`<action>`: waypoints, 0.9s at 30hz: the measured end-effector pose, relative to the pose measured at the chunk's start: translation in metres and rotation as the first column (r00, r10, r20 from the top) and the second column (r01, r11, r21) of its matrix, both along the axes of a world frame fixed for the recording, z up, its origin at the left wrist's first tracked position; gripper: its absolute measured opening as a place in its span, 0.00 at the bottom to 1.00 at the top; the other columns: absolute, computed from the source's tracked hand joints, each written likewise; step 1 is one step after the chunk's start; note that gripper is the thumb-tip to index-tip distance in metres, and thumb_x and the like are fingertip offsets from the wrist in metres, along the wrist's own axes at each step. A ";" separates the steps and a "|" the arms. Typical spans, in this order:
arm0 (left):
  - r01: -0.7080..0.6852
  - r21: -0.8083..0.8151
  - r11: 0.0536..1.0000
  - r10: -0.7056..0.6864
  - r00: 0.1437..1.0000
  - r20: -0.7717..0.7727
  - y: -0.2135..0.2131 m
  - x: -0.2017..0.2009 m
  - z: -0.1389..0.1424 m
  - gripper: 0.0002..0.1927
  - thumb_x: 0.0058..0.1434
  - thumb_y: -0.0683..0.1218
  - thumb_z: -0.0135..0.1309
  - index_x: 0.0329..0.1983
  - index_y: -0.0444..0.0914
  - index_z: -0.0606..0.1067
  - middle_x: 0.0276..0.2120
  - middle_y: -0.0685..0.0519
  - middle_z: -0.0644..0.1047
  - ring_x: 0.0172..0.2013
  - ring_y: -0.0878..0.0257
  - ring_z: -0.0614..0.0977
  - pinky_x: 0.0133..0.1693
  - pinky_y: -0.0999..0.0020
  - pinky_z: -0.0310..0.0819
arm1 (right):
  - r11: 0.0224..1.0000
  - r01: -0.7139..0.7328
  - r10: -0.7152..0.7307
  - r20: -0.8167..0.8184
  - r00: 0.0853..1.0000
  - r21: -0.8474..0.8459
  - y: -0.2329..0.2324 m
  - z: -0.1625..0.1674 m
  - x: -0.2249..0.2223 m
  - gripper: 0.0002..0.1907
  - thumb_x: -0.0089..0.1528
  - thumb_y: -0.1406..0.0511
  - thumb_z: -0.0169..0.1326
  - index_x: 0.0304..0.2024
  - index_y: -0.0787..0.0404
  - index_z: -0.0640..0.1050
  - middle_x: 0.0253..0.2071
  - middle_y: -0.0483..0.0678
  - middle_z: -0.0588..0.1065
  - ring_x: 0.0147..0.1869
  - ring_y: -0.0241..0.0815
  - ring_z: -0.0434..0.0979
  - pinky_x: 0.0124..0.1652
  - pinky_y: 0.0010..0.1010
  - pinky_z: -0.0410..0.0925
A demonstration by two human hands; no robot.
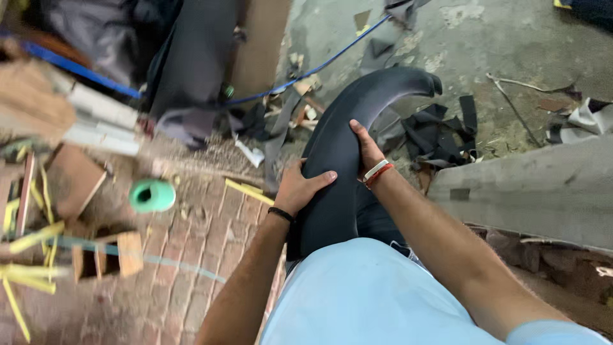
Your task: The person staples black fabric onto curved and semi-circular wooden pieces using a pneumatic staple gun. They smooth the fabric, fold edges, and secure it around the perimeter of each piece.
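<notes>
A long curved dark grey padded piece [357, 108], like an upholstered armrest covered in smooth material, rises from my lap toward the floor ahead. My left hand [300, 186] presses flat on its left side, thumb across the front. My right hand [367, 148] grips its right edge higher up; a white and a red band circle that wrist. A black band sits on my left wrist.
Black fabric scraps [440, 131] lie on the concrete floor ahead. A blue cable [319, 67] crosses the floor. A green roll [152, 195] and wooden offcuts [105, 255] rest on a brick surface at left. A grey slab [530, 185] runs along the right.
</notes>
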State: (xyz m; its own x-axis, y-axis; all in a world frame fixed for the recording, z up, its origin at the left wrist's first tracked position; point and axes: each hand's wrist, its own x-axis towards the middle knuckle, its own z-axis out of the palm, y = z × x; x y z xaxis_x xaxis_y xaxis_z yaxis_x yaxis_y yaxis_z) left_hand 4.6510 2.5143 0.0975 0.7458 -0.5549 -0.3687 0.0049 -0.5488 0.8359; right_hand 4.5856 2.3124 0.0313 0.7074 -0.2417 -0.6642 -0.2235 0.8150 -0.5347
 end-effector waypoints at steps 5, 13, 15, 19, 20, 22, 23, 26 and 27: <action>0.137 0.143 0.980 -0.132 0.990 -0.045 -0.129 0.110 0.009 0.55 0.40 0.67 0.68 0.63 0.27 0.69 0.55 0.35 0.77 0.54 0.48 0.82 0.54 0.60 0.76 | 0.981 0.195 -0.196 -0.097 0.976 -0.020 -0.110 0.003 0.078 0.49 0.54 0.38 0.59 0.65 0.63 0.68 0.63 0.60 0.72 0.63 0.57 0.74 0.62 0.50 0.69; 0.264 0.187 0.946 -0.261 0.965 -0.038 -0.316 0.222 0.071 0.55 0.40 0.67 0.69 0.63 0.28 0.69 0.56 0.34 0.74 0.56 0.46 0.78 0.55 0.58 0.74 | 0.940 0.340 -0.340 0.002 0.940 0.001 -0.281 0.057 0.169 0.49 0.53 0.40 0.59 0.66 0.63 0.69 0.64 0.58 0.73 0.64 0.54 0.75 0.63 0.45 0.67; 0.306 0.152 0.940 -0.301 0.952 -0.055 -0.363 0.252 0.075 0.55 0.39 0.67 0.68 0.62 0.28 0.69 0.53 0.35 0.77 0.54 0.47 0.81 0.55 0.59 0.75 | 0.936 0.353 -0.353 -0.064 0.934 -0.012 -0.325 0.065 0.188 0.49 0.53 0.38 0.58 0.66 0.63 0.70 0.64 0.58 0.73 0.63 0.54 0.75 0.62 0.45 0.67; 0.406 0.065 0.911 -0.410 0.911 0.047 -0.479 0.309 0.067 0.52 0.40 0.65 0.70 0.59 0.26 0.72 0.51 0.36 0.79 0.54 0.48 0.81 0.56 0.59 0.75 | 0.910 0.414 -0.415 -0.032 0.909 -0.032 -0.427 0.065 0.233 0.50 0.53 0.37 0.57 0.66 0.64 0.71 0.65 0.58 0.73 0.63 0.54 0.75 0.62 0.43 0.67; 0.436 0.101 0.895 -0.443 0.894 0.070 -0.512 0.327 0.064 0.51 0.40 0.65 0.71 0.59 0.27 0.72 0.51 0.36 0.79 0.54 0.48 0.80 0.56 0.58 0.73 | 0.889 0.451 -0.455 -0.043 0.890 -0.074 -0.456 0.063 0.247 0.50 0.53 0.38 0.57 0.66 0.63 0.70 0.65 0.57 0.73 0.63 0.54 0.75 0.62 0.43 0.67; 0.486 0.188 0.853 -0.511 0.852 0.114 -0.578 0.365 0.057 0.49 0.41 0.65 0.73 0.60 0.31 0.73 0.51 0.36 0.79 0.54 0.46 0.78 0.57 0.56 0.69 | 0.840 0.523 -0.536 -0.067 0.842 -0.142 -0.513 0.059 0.280 0.49 0.53 0.39 0.57 0.67 0.61 0.68 0.65 0.55 0.72 0.65 0.53 0.74 0.63 0.43 0.66; 0.492 0.132 0.860 -0.497 0.867 0.008 -0.610 0.388 0.056 0.50 0.40 0.64 0.72 0.61 0.30 0.72 0.51 0.37 0.79 0.53 0.47 0.80 0.55 0.57 0.73 | 0.828 0.547 -0.557 -0.075 0.827 -0.124 -0.541 0.059 0.299 0.49 0.53 0.39 0.58 0.67 0.61 0.68 0.64 0.56 0.73 0.64 0.53 0.75 0.63 0.43 0.67; 0.542 0.044 0.839 -0.527 0.830 -0.186 -0.705 0.451 0.063 0.51 0.39 0.62 0.70 0.63 0.29 0.69 0.53 0.38 0.76 0.52 0.49 0.82 0.52 0.59 0.79 | 0.777 0.626 -0.630 -0.087 0.772 -0.072 -0.620 0.066 0.344 0.48 0.53 0.39 0.57 0.66 0.62 0.69 0.62 0.56 0.75 0.63 0.53 0.76 0.62 0.44 0.68; 0.577 0.057 0.815 -0.563 0.811 -0.158 -0.735 0.471 0.068 0.52 0.40 0.62 0.71 0.63 0.29 0.68 0.55 0.38 0.75 0.54 0.49 0.81 0.53 0.59 0.78 | 0.766 0.640 -0.643 -0.081 0.761 -0.059 -0.644 0.070 0.358 0.47 0.54 0.39 0.57 0.66 0.62 0.69 0.62 0.56 0.75 0.63 0.52 0.76 0.63 0.44 0.68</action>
